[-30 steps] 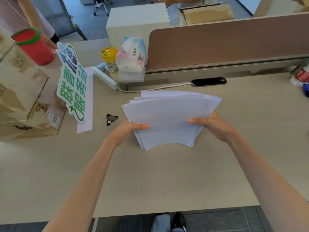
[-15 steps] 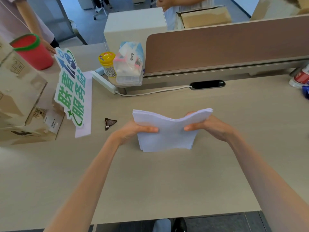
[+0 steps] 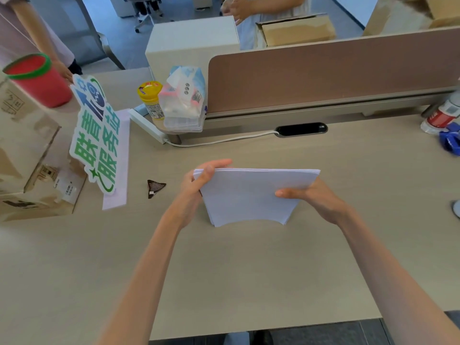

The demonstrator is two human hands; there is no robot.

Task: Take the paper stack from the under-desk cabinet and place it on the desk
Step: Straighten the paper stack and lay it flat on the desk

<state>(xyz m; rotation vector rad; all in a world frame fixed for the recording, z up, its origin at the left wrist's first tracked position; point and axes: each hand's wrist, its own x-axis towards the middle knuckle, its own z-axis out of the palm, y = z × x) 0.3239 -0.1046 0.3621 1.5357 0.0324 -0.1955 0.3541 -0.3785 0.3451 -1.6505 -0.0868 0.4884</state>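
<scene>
Head view from my remote seat: I see both bare hands at mid-frame holding a stack of plain white paper sheets (image 3: 251, 195) above the pale beige wooden desk (image 3: 249, 270). The stack stands nearly on edge, its lower edge curved and at or just above the desktop; I cannot tell whether it touches. The left hand (image 3: 196, 185) clamps the stack's upper left corner, thumb over the front face and the index finger stretched along the top edge. The right hand (image 3: 316, 200) pinches the right edge, thumb lying flat across the front sheet and the other fingers hidden behind the paper.

Left of the stack, a small dark triangular wrapper (image 3: 154, 188) lies on the desk, well apart from the hands. Further left, in the middle left of the frame, I see a white cut-out sign with green and blue characters (image 3: 95, 135) leaning beside brown cardboard boxes (image 3: 27, 155). A red bucket with a green rim (image 3: 37, 79) sits in the upper left. A yellow-lidded jar (image 3: 150, 99) and a clear plastic bag of packets (image 3: 184, 100) stand at upper centre, just beside a brown fabric desk divider (image 3: 323, 70). A white cable (image 3: 219, 141) runs along the divider's base.
</scene>
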